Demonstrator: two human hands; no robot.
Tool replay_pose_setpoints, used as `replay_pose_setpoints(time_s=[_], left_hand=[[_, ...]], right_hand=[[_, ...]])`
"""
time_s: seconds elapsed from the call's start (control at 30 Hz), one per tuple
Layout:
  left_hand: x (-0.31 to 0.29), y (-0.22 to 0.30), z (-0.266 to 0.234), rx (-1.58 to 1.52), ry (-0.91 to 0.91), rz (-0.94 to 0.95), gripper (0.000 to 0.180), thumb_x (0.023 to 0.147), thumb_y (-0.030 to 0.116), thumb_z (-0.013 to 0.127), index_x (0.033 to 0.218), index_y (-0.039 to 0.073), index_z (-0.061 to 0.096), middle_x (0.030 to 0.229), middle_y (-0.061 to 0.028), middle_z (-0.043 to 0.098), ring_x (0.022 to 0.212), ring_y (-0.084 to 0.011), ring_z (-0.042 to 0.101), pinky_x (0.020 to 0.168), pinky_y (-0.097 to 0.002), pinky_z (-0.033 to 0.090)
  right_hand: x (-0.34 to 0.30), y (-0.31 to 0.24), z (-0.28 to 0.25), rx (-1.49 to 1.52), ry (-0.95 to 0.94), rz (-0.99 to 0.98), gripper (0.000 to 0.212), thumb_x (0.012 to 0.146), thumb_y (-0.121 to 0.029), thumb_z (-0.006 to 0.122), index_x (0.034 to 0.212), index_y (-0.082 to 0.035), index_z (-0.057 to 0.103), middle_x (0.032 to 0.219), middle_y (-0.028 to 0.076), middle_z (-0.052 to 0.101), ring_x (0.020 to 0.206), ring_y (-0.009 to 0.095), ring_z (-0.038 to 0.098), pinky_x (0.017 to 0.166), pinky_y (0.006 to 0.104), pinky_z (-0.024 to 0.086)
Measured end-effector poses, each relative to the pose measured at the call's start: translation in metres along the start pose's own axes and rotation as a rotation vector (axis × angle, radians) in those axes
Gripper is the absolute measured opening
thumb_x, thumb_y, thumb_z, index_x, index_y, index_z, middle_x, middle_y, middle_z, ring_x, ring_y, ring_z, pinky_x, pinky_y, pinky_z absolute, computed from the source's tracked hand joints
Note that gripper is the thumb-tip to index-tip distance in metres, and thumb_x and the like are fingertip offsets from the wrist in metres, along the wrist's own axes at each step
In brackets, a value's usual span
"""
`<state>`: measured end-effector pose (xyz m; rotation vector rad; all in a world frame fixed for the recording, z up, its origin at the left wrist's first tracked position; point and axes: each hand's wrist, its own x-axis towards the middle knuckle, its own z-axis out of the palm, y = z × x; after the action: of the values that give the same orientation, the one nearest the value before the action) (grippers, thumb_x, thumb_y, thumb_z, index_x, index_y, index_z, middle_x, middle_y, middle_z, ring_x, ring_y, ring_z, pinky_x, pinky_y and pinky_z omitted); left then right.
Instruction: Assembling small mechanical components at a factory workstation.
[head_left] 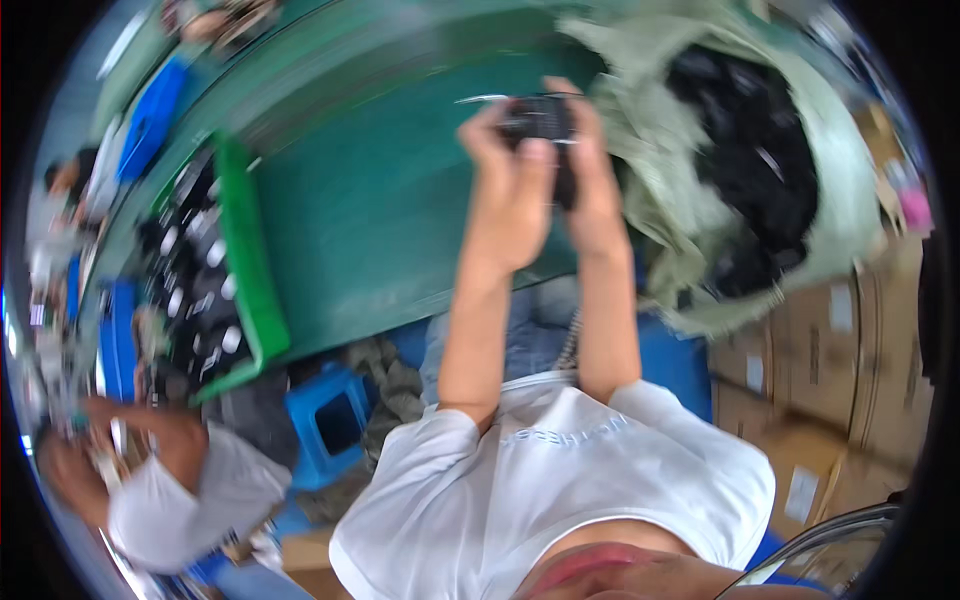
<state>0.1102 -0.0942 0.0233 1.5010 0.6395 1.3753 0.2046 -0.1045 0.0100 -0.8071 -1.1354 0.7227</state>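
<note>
Over the green table (370, 190), a small black object (538, 118) is held between my two hands; it looks ribbed on top, but motion blurs its kind. My left hand (508, 185) grips its left side with the thumb lying across the near face. On its right side, the fingers of my right hand (592, 165) are wrapped round it. A thin pale strip (482, 98) sticks out to the left by my left fingertips. A dark part hangs down between my palms.
To the right sits an open pale woven sack (640, 120) full of black items (755, 160). A green crate (240, 250) of black and silver pieces stands at the left, near a blue stool (328, 425). Cardboard boxes (815, 340) are stacked lower right. A co-worker (190, 490) sits lower left.
</note>
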Motion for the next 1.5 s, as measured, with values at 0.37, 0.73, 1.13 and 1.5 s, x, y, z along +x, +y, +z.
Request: replay_pose_setpoints(time_s=[0.37, 0.73, 1.13, 1.5], left_hand=[[-0.002, 0.009, -0.018, 0.435, -0.128, 0.011, 0.042, 0.089, 0.017, 0.061, 0.126, -0.001, 0.052, 0.107, -0.015, 0.059, 0.091, -0.0269, 0.059, 0.083, -0.0355, 0.049], [0.001, 0.004, -0.011, 0.624, -0.267, 0.179, 0.037, 0.071, 0.014, 0.07, 0.105, 0.004, 0.061, 0.099, -0.0099, 0.063, 0.079, -0.0274, 0.062, 0.074, -0.034, 0.049], [-0.004, 0.024, -0.019, 0.824, -0.163, 0.357, 0.037, 0.064, 0.01, 0.068, 0.101, 0.007, 0.061, 0.1, -0.0074, 0.064, 0.084, -0.0237, 0.063, 0.077, -0.0346, 0.048], [-0.074, 0.176, -0.249, 1.601, -0.016, -0.095, 0.057, 0.064, -0.003, 0.066, 0.119, 0.005, 0.057, 0.122, -0.0112, 0.059, 0.11, -0.0305, 0.055, 0.098, -0.0391, 0.042]], right_hand=[[0.0, -0.004, -0.019, 0.144, 0.072, 0.032, 0.073, 0.085, -0.021, 0.055, 0.15, -0.009, 0.024, 0.133, 0.021, 0.047, 0.111, 0.029, 0.056, 0.096, 0.0385, 0.045], [0.0, 0.035, -0.071, 0.448, 0.234, 0.159, 0.054, 0.086, -0.035, 0.041, 0.131, -0.007, 0.05, 0.097, 0.013, 0.057, 0.089, 0.029, 0.057, 0.078, 0.036, 0.046], [0.006, -0.01, -0.008, 0.498, 0.387, 0.121, 0.046, 0.089, -0.042, 0.038, 0.109, -0.005, 0.056, 0.093, 0.013, 0.056, 0.084, 0.026, 0.053, 0.077, 0.0352, 0.044], [0.006, 0.014, -0.028, 0.493, 0.083, 0.342, 0.025, 0.092, -0.02, 0.047, 0.105, 0.0, 0.056, 0.095, 0.013, 0.056, 0.084, 0.021, 0.051, 0.079, 0.0321, 0.043]])
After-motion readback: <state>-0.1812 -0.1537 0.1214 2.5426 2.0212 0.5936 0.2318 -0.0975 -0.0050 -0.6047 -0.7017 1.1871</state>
